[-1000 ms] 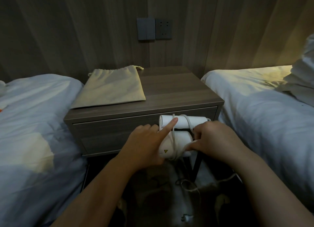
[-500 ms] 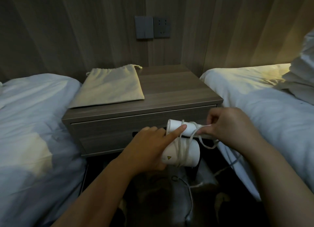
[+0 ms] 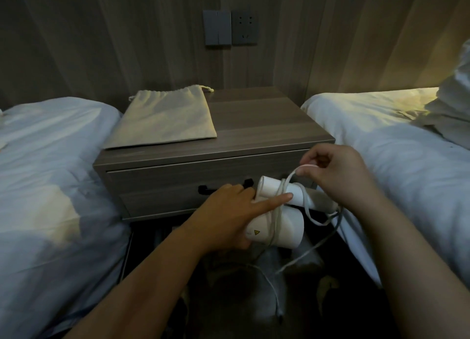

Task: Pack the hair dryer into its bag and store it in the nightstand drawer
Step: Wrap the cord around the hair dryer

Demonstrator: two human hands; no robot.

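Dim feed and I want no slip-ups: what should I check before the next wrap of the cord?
1. Left hand grips the hair dryer: ok.
2. Right hand pinches the cord: ok.
3. Cord fully wound: not ok, a tail hangs toward the floor.
4. Bag ready on the nightstand: ok.
5. Bag mouth open: cannot tell.
6. Drawer open: not ok, it is shut.

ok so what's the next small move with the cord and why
Probably bring the right hand down and around the hair dryer to lay another turn of cord. That hand pinches the cord raised above the folded handle, the left hand grips the body with its forefinger pressing the wraps, and a loose length hangs toward the floor, so the winding looks unfinished.
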